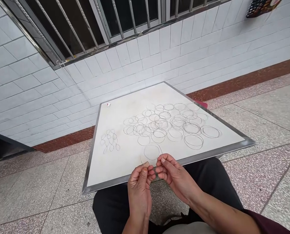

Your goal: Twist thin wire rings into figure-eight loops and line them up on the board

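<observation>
Wire loop (151,145), thin and dark, at the near edge of the table (120,162), its round part seen over the white top and its lower portion reaching both hands. Left hand (141,183): thumb and fingertips pinched on a small tan piece (146,164), where the wire seems to arrive; the exact contact is too fine to make out. Right hand (174,174): thumb and forefinger pinched together on the wire's right side, the remaining fingers curled. The two hands are close together, fingertips nearly meeting, just over the metal rim (106,185).

Just beyond, a cluster of wire rings (163,124) overlaps across the middle and right of the tabletop, its rightmost members near the right edge. On the left, several twisted wires (110,141) lie near the left edge; a broad band of white surface separates them from the cluster, and more extends toward the near left corner. At the far left corner: a small object (108,105), too small to identify. The table's far side stands near the tiled wall (135,61); speckled floor (276,120) spreads to left and right. Dark-trousered legs (220,178) flank the hands at the near side.
</observation>
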### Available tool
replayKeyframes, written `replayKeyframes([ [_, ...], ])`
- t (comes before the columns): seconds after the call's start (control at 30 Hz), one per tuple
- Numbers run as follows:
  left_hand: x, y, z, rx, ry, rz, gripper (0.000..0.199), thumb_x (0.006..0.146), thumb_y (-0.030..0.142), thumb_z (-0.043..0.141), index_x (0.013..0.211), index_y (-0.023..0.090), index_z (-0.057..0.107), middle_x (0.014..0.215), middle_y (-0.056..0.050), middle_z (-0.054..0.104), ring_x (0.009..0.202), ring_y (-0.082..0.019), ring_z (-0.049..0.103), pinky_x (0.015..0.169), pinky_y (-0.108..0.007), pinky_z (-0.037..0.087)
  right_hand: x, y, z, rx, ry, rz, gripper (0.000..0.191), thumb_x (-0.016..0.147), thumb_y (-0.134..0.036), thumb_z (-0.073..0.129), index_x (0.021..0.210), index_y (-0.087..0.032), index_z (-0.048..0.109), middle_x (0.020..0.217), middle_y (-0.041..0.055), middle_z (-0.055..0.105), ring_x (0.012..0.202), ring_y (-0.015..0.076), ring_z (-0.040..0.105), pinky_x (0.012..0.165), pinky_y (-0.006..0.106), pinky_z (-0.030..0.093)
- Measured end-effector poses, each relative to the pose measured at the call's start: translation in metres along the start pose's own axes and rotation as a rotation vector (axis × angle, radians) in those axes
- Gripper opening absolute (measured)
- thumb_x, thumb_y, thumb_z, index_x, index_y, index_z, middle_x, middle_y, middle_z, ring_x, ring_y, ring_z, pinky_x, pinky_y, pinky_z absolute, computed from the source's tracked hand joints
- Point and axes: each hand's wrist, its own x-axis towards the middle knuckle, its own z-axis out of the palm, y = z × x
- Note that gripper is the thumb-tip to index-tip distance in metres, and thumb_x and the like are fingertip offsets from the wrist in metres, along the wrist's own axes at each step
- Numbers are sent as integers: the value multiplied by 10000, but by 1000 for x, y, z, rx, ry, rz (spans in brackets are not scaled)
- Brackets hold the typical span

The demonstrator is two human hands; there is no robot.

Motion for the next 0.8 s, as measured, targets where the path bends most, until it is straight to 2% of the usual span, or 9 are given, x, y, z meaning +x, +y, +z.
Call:
replayKeyframes([
  [0.23, -3, 1, -3, 22, -29, 3, 180, 734, 290, 804, 874, 181, 772, 871, -72, 745, 778, -145, 673, 754, -269, 544, 0, 4, -3, -27, 10, 53, 240, 797, -394, 756, 856, -209, 616, 830, 3, 607, 717, 104, 628, 579, 178, 520],
  [0.37, -4, 5, -5, 88, -34, 10, 189, 742, 300, 796, 877, 171, 770, 838, -62, 729, 729, -129, 642, 708, -254, 530, -1, 5, -7, -192, -38, 20, 266, 853, -459, 674, 953, -224, 600, 861, -3, 568, 551, 70, 463, 428, 169, 383],
  [0.43, -4, 6, -8, 117, -35, -6, 210, 745, 321, 792, 884, 165, 769, 818, -60, 720, 710, -125, 629, 683, -250, 519, -1, 5, -9, -294, -47, -40, 288, 892, -494, 608, 1026, -240, 588, 887, -8, 553, 528, 65, 379, 415, 176, 314],
  [0.53, -3, 5, -15, 145, -26, -31, 246, 741, 336, 794, 919, 168, 771, 814, -56, 715, 676, -108, 603, 651, -233, 494, 3, 2, -15, -472, -45, -155, 325, 948, -516, 503, 1128, -252, 567, 840, -15, 543, 541, 82, 349, 463, 208, 301],
  [0.63, -2, 4, -20, 167, -2, -39, 273, 724, 342, 807, 941, 179, 775, 821, -50, 716, 685, -99, 587, 644, -213, 470, 8, -4, -20, -698, -44, -290, 323, 972, -479, 474, 1134, -226, 591, 743, -13, 551, 632, 120, 443, 620, 261, 393],
  [0.73, 0, 5, -22, 207, -1, -44, 291, 693, 357, 826, 922, 184, 782, 811, -41, 712, 699, -100, 567, 656, -206, 458, 13, -12, -22, -835, -72, -393, 294, 967, -425, 498, 1156, -226, 604, 793, 8, 604, 804, 159, 538, 802, 315, 424],
  [0.8, 0, 5, -23, 249, -16, -50, 296, 678, 368, 834, 906, 185, 786, 822, -40, 713, 722, -105, 563, 673, -206, 457, 15, -16, -22, -828, -112, -430, 302, 962, -398, 512, 1213, -247, 584, 863, 15, 610, 826, 158, 561, 805, 319, 446],
])
